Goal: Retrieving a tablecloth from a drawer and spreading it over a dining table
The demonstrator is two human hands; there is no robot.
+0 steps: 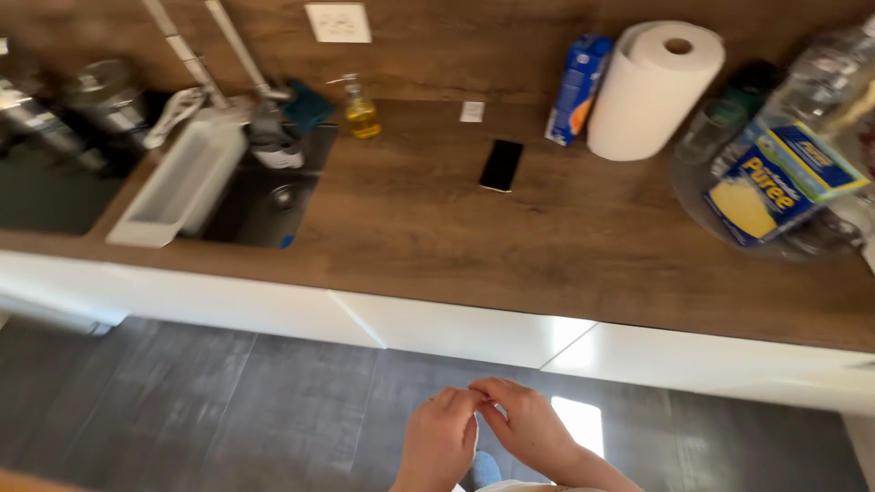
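Two bare hands are meeting low in the frame, above the dark tiled floor (pixel 228 401) and well clear of the wooden countertop (pixel 510 246). The left hand (pixel 440 437) and the right hand (pixel 527 426) are touching at the fingertips, fingers curled together; they may be pinching something small between them, but the blur is hiding it, so I cannot tell whether either is holding anything. Both wrists are running off the bottom edge. Nearest to them on the countertop is lying a black phone (pixel 501 165), flat near the middle, its long axis running from the front edge toward the back wall and leaning slightly right at the top. Toward the back right are standing a paper towel roll (pixel 652 89) and, just beside it, a blue carton (pixel 578 87). At the right edge a blue and yellow box (pixel 782 179) is lying tilted, partly cut off. At the left end a dark sink (pixel 269 205) is sitting with a soap bottle (pixel 361 111) behind its corner.
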